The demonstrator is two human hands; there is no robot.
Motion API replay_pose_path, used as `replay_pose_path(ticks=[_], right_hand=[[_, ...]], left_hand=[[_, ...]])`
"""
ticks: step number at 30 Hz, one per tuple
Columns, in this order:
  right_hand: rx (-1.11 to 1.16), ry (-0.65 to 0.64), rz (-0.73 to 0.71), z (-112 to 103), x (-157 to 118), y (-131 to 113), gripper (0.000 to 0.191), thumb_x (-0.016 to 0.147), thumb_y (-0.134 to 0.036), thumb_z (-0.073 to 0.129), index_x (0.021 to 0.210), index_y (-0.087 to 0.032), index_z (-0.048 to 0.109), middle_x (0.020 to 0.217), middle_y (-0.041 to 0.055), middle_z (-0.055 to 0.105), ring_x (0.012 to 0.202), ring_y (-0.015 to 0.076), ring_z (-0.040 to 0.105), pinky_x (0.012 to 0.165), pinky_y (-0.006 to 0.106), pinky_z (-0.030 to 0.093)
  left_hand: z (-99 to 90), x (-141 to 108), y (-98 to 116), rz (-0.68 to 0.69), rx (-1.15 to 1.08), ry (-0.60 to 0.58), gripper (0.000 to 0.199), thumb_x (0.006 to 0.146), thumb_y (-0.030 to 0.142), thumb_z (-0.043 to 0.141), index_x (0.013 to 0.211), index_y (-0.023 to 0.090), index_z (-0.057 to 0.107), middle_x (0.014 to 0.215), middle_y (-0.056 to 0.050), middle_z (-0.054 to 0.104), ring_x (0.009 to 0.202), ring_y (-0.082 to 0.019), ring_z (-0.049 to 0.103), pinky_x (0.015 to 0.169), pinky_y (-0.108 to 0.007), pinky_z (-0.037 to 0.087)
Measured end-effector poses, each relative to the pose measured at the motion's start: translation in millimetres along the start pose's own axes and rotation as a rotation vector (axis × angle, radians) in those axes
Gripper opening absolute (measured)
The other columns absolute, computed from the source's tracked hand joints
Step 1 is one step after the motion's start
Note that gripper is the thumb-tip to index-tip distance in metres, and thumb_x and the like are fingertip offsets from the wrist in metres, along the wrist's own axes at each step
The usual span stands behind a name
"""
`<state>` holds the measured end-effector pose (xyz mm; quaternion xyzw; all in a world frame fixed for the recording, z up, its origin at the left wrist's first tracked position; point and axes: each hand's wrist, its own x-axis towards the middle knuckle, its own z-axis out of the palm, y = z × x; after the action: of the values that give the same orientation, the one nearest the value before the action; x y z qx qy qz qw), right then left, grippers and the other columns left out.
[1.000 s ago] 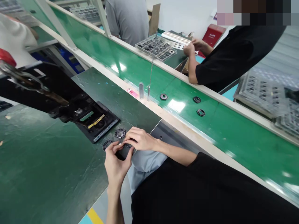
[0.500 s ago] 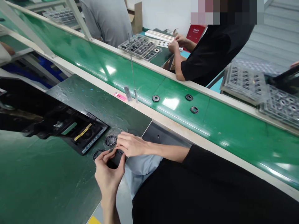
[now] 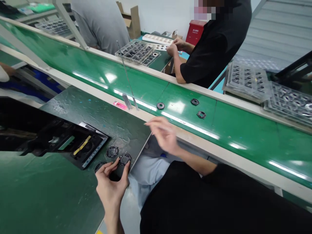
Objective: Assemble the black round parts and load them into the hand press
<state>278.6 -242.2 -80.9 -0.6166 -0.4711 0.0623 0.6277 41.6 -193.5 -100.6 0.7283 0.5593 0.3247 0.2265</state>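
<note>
My left hand (image 3: 110, 182) grips a round black plastic part (image 3: 125, 159) between thumb and fingers at the edge of the dark green worktable. Just beyond it lies a similar round black part (image 3: 112, 151). Another black part (image 3: 99, 166) is partly covered by my left fingers. My right hand (image 3: 164, 135) is in the air past the table corner, close to the conveyor's pale rail. Motion smears its fingers, and whether they hold anything is unclear.
A black machine (image 3: 80, 143) with a yellow strip stands on the worktable to the left. Small black rings (image 3: 160, 106) lie on the green conveyor (image 3: 234, 130). Thin metal rods (image 3: 127, 101) and a pink item (image 3: 120, 105) rest by its rail. Across it, a co-worker's hands (image 3: 174, 47) work near clear trays (image 3: 136, 51).
My right hand has left the part at my left hand and moved right and up toward the conveyor rail. My left hand stays on the round part, now uncovered.
</note>
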Motion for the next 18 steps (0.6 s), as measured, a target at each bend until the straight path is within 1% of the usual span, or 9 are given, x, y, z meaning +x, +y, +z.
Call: replay_pose_path(ticks=[2,3,5,6,8,10,12,15,18], right_hand=[[-0.205,0.276,-0.054,-58.3,4.4,5.0,0.025,0.104,-0.034,0.056,0.11,-0.023,0.078,0.103,0.0087,0.069,0.09,0.0184,0.066,0.073,0.036,0.061],[-0.278,0.363,-0.058,-87.7,4.7,8.9,0.025,0.103,-0.035,0.057,0.11,-0.023,0.077,0.095,0.0064,0.069,0.08,0.0166,0.064,0.068,0.034,0.059],[-0.355,0.461,-0.022,-141.1,0.8,18.8,0.026,0.102,-0.037,0.058,0.108,-0.019,0.075,0.076,0.0015,0.066,0.059,0.0123,0.059,0.057,0.029,0.055],[-0.374,0.506,0.001,-163.4,-3.2,24.6,0.027,0.102,-0.04,0.059,0.106,-0.018,0.074,0.071,0.0005,0.065,0.055,0.0119,0.058,0.055,0.028,0.054],[-0.387,0.575,0.041,-197.6,-13.6,37.6,0.031,0.1,-0.047,0.06,0.098,-0.018,0.07,0.073,0.0025,0.069,0.059,0.0141,0.066,0.062,0.03,0.059],[-0.437,0.602,0.09,-218.3,-23.6,52.3,0.036,0.098,-0.054,0.061,0.092,-0.018,0.068,0.085,0.0076,0.075,0.073,0.0183,0.075,0.075,0.036,0.064],[-0.519,0.571,0.154,-228.6,-30.2,67.6,0.04,0.093,-0.058,0.066,0.093,-0.019,0.066,0.098,0.0125,0.078,0.089,0.023,0.078,0.087,0.041,0.064],[-0.615,0.423,0.262,-233.1,-32.8,86.7,0.049,0.078,-0.063,0.079,0.096,-0.02,0.064,0.109,0.0162,0.078,0.106,0.029,0.077,0.097,0.046,0.06],[-0.655,0.299,0.315,-232.3,-31.0,94.9,0.051,0.071,-0.066,0.081,0.089,-0.022,0.062,0.107,0.0154,0.079,0.106,0.0324,0.077,0.098,0.05,0.06]], left_hand=[[0.8,-1.3,-0.6,0.008,-0.009,-0.002,0.064,0.072,0.058,0.082,0.114,0.02,0.052,0.101,-0.012,0.079,0.09,-0.028,0.079,0.079,-0.039,0.064],[1.4,-2.0,-1.2,0.012,-0.011,0.0,0.064,0.073,0.058,0.082,0.114,0.02,0.052,0.101,-0.012,0.079,0.091,-0.028,0.079,0.08,-0.04,0.064],[2.7,-3.0,-2.5,0.018,-0.015,0.005,0.064,0.073,0.058,0.082,0.115,0.02,0.051,0.102,-0.013,0.079,0.092,-0.029,0.079,0.082,-0.041,0.065],[3.2,-3.4,-2.9,0.02,-0.016,0.006,0.065,0.073,0.058,0.082,0.116,0.02,0.051,0.102,-0.013,0.079,0.092,-0.03,0.079,0.082,-0.042,0.065],[3.6,-3.8,-2.9,0.028,-0.014,0.009,0.065,0.074,0.059,0.081,0.117,0.02,0.052,0.103,-0.014,0.079,0.092,-0.031,0.079,0.08,-0.042,0.065],[3.4,-4.0,-2.2,0.038,-0.004,0.014,0.065,0.074,0.06,0.081,0.117,0.02,0.052,0.103,-0.014,0.079,0.09,-0.03,0.079,0.077,-0.041,0.065],[3.0,-4.2,-1.4,0.043,0.002,0.018,0.065,0.074,0.06,0.081,0.117,0.019,0.053,0.102,-0.013,0.079,0.088,-0.029,0.079,0.077,-0.04,0.065],[2.7,-5.1,-1.1,0.04,0.007,0.017,0.064,0.076,0.058,0.081,0.118,0.019,0.054,0.103,-0.013,0.079,0.089,-0.028,0.079,0.079,-0.039,0.065],[2.7,-6.6,-1.3,0.032,0.011,0.011,0.064,0.076,0.058,0.081,0.118,0.018,0.054,0.104,-0.013,0.079,0.09,-0.028,0.079,0.078,-0.038,0.064]])
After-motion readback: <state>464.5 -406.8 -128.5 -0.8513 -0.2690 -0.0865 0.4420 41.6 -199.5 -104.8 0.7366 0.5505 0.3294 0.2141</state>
